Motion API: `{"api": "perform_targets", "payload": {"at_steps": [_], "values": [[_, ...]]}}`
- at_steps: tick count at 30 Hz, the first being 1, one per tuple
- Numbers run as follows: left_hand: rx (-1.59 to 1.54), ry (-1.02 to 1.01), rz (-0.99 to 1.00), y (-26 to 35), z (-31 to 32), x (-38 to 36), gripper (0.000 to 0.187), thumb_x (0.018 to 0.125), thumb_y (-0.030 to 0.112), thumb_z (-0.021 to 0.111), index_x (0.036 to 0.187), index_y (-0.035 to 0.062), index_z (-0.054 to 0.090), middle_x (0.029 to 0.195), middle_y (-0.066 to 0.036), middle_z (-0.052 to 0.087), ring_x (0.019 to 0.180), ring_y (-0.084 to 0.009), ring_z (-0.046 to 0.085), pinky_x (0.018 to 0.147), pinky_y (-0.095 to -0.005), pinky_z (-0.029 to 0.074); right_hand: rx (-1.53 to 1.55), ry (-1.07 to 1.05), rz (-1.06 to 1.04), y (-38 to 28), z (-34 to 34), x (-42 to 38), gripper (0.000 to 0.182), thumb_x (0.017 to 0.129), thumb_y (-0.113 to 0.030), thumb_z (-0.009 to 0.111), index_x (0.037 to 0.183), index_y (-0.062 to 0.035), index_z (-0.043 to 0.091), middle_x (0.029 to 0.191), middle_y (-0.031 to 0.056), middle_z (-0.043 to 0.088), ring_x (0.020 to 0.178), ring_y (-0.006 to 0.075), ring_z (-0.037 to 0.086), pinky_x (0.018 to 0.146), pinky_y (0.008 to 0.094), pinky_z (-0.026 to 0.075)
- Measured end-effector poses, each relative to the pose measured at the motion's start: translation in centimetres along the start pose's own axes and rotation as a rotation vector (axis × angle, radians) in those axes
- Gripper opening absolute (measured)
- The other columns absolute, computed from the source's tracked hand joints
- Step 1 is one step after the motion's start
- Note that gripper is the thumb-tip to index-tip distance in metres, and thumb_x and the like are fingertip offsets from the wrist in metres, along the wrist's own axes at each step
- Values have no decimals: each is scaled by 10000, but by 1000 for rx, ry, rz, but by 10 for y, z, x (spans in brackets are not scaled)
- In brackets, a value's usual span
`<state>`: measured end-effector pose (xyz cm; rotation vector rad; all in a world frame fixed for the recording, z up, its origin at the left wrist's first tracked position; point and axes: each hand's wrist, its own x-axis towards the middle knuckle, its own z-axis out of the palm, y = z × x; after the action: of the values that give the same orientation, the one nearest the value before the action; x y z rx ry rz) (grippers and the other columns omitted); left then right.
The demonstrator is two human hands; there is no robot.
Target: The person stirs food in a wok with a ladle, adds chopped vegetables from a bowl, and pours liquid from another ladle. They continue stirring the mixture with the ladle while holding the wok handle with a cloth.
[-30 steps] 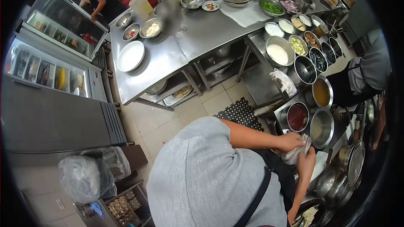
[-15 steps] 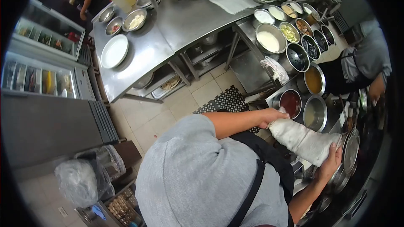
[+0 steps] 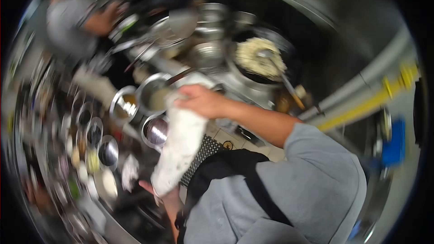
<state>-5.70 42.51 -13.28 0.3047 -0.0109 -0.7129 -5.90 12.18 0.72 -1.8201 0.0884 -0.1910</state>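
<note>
A long, folded white cloth [image 3: 181,147] with small dark specks is stretched between my two hands. My right hand [image 3: 196,101] is closed on its upper end, beside the bowls. At the lower end my left hand [image 3: 160,193] grips the cloth; part of that hand is hidden behind it. Just left of the cloth are a metal bowl of dark red liquid [image 3: 156,131] and a larger metal bowl of pale liquid [image 3: 157,96]. Motion blur softens much of the view.
A wok [image 3: 235,65] on the stove holds pale yellow food [image 3: 257,56] and a ladle [image 3: 291,88]. Several metal containers stand left of it. A person in grey [image 3: 74,22] works at upper left. A yellow pipe [image 3: 361,104] runs along the right.
The view has swung round toward the stove, bringing the wok into sight. Both hands still hold the cloth, which now hangs more lengthwise between them.
</note>
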Motion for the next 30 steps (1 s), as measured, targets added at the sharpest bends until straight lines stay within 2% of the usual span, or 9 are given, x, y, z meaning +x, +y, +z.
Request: {"api": "perform_targets", "payload": {"at_steps": [5, 9, 17, 21, 23, 24, 27, 28, 30], "values": [[218, 326, -325, -23, 37, 65, 634, 862, 308, 413, 1397, -20, 323, 1452, -178, 339, 1328, -341, 344, 1096, -496, 268, -389, 316, 24, -5, -51, -58, 322, 843, -308, 580, 866, 14, 573, 820, 212, 611, 811, 363, 606, 727, 434, 459], [-1, 91, -777, -47, 19, 129, 588, 847, 274, 422, 1343, -40, 394, 1368, -206, 444, 1257, -348, 443, 1046, -506, 350, -373, 672, 133, 11, -84, -112, 308, 840, -291, 568, 856, 16, 576, 837, 235, 617, 841, 409, 601, 750, 471, 458], [306, 22, -887, -153, 92, 167, 481, 868, 294, 488, 1242, -9, 506, 1210, -183, 578, 1133, -309, 554, 960, -479, 446, -410, 1093, 302, 29, -139, -211, 257, 804, -245, 598, 891, -5, 574, 829, 219, 627, 834, 397, 614, 728, 481, 475], [447, -49, -1028, -228, 127, 161, 474, 905, 338, 511, 1290, 61, 495, 1213, -103, 592, 1097, -279, 575, 924, -473, 448, -444, 860, 395, 38, -119, -199, 210, 753, -155, 571, 899, -6, 586, 827, 202, 640, 793, 377, 633, 716, 475, 500], [961, -449, -585, -249, 109, 155, 508, 929, 431, 461, 1260, 48, 501, 1226, -103, 578, 1089, -259, 578, 912, -420, 461, -622, 419, 453, 51, -104, -194, 254, 689, -171, 601, 860, 1, 676, 871, 209, 652, 815, 335, 650, 713, 450, 517], [1123, -562, -408, -259, 112, 150, 526, 937, 462, 444, 1250, 44, 503, 1231, -103, 573, 1087, -253, 579, 908, -403, 465, -579, 447, 370, 45, -100, -199, 291, 668, -192, 636, 870, 15, 675, 855, 194, 658, 805, 320, 653, 704, 435, 516], [1050, -156, -764, -275, 140, 148, 499, 937, 414, 455, 1246, 24, 489, 1220, -101, 576, 1094, -249, 576, 909, -400, 469, -446, 346, 337, 34, -134, -222, 308, 665, -200, 666, 881, 19, 672, 790, 181, 651, 794, 317, 654, 708, 425, 508], [911, -163, -827, -272, 150, 144, 481, 933, 377, 456, 1249, 15, 482, 1218, -105, 576, 1098, -254, 573, 920, -410, 465, -347, 656, 183, 39, -143, -231, 304, 660, -195, 685, 877, 18, 665, 708, 180, 632, 751, 324, 648, 694, 426, 500], [684, -190, -857, -260, 165, 145, 445, 916, 273, 443, 1267, 0, 460, 1237, -132, 561, 1118, -279, 559, 955, -435, 449, -371, 1021, 176, 51, -161, -241, 529, 681, -257, 746, 1104, 15, 583, 1078, 204, 610, 944, 336, 611, 772, 414, 490]]}}
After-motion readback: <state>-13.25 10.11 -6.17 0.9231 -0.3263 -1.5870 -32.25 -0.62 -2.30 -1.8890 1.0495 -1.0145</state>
